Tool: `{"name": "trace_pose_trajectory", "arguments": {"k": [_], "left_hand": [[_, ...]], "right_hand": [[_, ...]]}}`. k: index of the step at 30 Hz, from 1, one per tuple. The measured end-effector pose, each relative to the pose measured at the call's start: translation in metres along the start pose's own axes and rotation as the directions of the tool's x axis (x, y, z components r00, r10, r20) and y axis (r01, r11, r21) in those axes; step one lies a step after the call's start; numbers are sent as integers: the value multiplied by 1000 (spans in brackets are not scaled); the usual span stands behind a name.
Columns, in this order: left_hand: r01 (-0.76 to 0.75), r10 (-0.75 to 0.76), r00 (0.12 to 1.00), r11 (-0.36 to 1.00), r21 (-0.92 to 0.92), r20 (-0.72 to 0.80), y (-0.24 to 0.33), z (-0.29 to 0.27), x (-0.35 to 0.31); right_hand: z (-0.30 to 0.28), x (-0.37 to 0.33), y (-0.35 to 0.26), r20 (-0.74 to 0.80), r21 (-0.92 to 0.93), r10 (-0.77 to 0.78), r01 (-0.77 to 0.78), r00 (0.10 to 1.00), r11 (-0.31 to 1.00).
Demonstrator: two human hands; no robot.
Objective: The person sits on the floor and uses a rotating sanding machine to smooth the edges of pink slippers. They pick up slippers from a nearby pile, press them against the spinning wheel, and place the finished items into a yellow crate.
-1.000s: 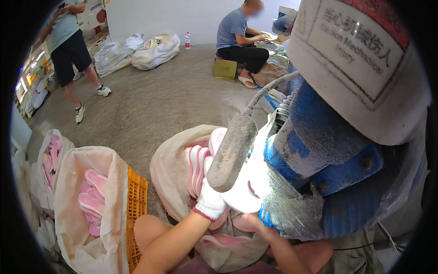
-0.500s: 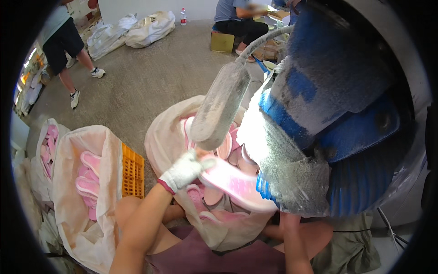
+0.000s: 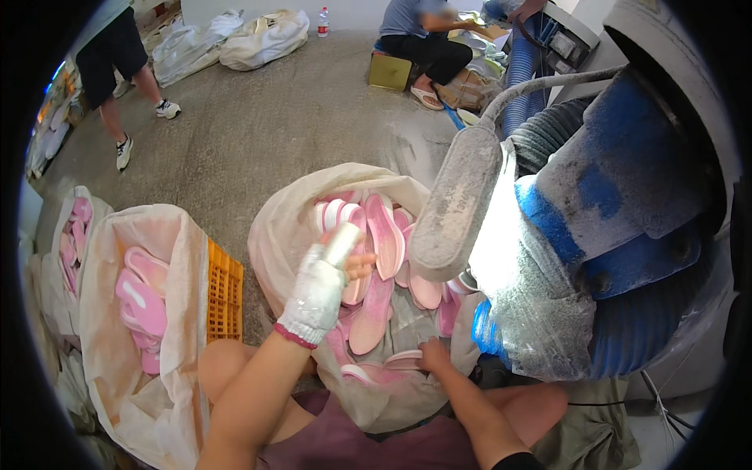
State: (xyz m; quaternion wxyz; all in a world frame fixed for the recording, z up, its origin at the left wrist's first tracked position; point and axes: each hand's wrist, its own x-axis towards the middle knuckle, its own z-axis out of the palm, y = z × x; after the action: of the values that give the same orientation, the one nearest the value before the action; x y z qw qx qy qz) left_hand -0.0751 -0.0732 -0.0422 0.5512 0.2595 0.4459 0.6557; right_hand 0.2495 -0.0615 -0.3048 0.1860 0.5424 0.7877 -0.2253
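My left hand, in a white glove with bare fingertips showing, is over the open white sack with fingers stretched and nothing in it. Inside the sack lie several pink shoe soles with white rims. My right hand is bare and low at the sack's near right side, closed on the end of a pink-and-white shoe sole. To the right stands a dusty blue machine, partly wrapped in plastic and brightly lit. A long dust-covered lamp head hangs in front of it.
A second sack of pink soles stands left, lining a yellow crate. One person stands at the far left; another sits on a box at the back. Full white sacks and a bottle lie along the wall.
The pink sole held up at the machine has left that spot. My left hand has opened, and my right hand has come from behind the machine down into the sack. The view has shifted slightly.
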Motion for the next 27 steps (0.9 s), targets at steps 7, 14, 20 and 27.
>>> {"name": "trace_pose_trajectory", "arguments": {"k": [7, 14, 20, 27], "left_hand": [[-492, -343, 766, 231, 839, 544, -8, 32, -14], [190, -193, 980, 979, 75, 45, -35, 1, 14], [-356, 297, 881, 929, 103, 367, -49, 23, 3], [102, 26, 966, 876, -472, 257, -34, 77, 8]], "right_hand": [[-121, -53, -77, -273, 878, -151, 310, 950, 364], [-119, -124, -62, -172, 985, 86, 169, 981, 34], [-107, -154, 0, -212, 961, 465, 270, 860, -61], [-197, -134, 24, -377, 909, 561, 411, 737, 70]]}}
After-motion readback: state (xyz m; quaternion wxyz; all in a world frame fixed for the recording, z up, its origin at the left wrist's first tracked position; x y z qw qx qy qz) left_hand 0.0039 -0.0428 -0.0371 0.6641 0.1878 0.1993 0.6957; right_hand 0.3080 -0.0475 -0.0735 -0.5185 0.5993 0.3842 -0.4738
